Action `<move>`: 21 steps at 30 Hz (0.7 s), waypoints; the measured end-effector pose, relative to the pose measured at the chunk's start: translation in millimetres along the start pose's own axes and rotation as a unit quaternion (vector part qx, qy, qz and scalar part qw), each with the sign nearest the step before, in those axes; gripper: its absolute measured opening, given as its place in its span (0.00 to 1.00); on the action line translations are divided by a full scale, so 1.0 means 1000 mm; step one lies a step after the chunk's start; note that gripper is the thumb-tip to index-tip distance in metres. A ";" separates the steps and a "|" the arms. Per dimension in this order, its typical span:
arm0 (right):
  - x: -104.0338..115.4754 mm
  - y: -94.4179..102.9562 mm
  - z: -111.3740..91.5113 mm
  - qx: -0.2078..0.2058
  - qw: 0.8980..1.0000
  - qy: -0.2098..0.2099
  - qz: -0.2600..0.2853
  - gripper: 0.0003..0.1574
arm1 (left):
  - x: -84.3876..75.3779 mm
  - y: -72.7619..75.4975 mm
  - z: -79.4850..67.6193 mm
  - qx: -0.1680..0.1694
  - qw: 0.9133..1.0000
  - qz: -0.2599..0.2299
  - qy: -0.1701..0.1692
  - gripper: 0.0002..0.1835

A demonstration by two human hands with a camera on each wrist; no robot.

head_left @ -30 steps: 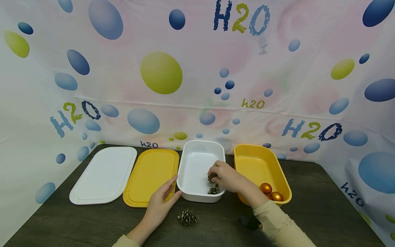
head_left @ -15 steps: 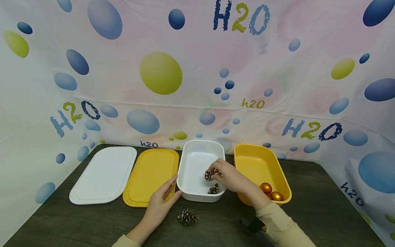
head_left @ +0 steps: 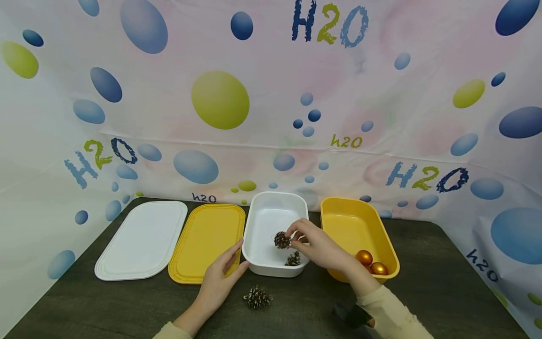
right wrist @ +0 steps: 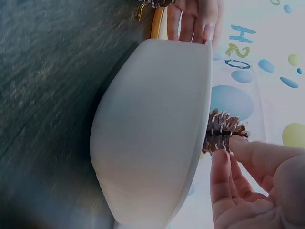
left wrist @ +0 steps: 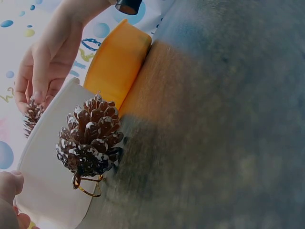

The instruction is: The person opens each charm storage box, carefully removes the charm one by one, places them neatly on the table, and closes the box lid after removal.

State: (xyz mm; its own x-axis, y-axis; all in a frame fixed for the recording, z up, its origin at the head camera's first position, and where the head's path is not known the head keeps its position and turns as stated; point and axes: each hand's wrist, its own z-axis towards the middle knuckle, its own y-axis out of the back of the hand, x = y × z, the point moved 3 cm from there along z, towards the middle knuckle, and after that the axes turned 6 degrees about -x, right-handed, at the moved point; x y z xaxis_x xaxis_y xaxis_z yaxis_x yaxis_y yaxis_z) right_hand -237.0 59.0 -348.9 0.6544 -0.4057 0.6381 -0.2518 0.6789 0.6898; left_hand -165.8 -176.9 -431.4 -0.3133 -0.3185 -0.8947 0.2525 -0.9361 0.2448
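My right hand (head_left: pixel 319 245) pinches a brown pine cone (head_left: pixel 282 240) with frosted tips over the white container (head_left: pixel 273 270). In the right wrist view the thumb and fingers hold this cone (right wrist: pixel 223 131) just past the container's rim. A second pine cone (head_left: pixel 293 258) lies inside at the near right corner. My left hand (head_left: pixel 218 280) rests against the container's left side, fingers extended along it and thumb at the front corner. On the table in front sits a third pine cone (head_left: pixel 258 298); the left wrist view shows its gold wire loop (left wrist: pixel 90 186).
Right of the white container stands a yellow container (head_left: pixel 351 223) holding shiny orange-gold balls (head_left: pixel 378 269). A yellow lid (head_left: pixel 205 240) and a white lid (head_left: pixel 141 240) lie flat to the left. Behind the dark table (head_left: pixel 427 292) hangs a patterned backdrop (head_left: pixel 271 94).
The right hand has drawn the pinched pine cone leftward over the white container, and more of the cone now shows beyond the fingertips. The left hand has stayed in place.
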 end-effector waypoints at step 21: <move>0.019 -0.003 -0.030 0.016 0.992 0.092 0.083 0.11 | -0.001 0.001 0.000 0.003 1.000 -0.005 0.009 0.29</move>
State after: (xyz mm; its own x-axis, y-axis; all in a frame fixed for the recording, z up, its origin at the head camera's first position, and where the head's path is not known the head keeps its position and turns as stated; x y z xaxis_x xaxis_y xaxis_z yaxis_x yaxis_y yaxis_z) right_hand -202.3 67.5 -348.8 0.7207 -0.1699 0.6721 -0.3865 0.7064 0.5930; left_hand -164.9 -177.1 -430.3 -0.3000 -0.3056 -0.9037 0.2439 -0.9404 0.2371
